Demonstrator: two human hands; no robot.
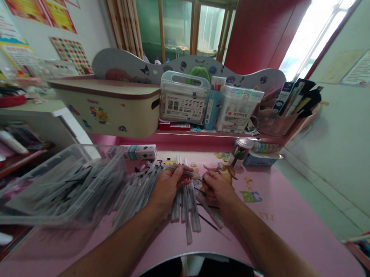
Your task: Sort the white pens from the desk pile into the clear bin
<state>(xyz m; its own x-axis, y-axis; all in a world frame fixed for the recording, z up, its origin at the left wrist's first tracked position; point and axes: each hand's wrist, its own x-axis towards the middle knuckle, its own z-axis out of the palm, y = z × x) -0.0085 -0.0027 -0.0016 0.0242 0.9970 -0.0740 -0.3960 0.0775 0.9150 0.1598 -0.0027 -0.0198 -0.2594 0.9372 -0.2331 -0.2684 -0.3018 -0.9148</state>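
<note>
My left hand is closed on a slim clear plastic tube, held nearly level above the table. My right hand is pinched at the tube's right end; what lies between its fingertips is too small and blurred to name. Under and between the hands lie several similar clear tubes in a loose row. More of them form a pile left of my left hand, some with dark ends. A thin dark stick lies on the table below my right hand.
A clear plastic bin of tubes and dark sticks sits at the left of the pink table. Behind are a small box, a lidded storage box, marker cases, a jar and a pen holder.
</note>
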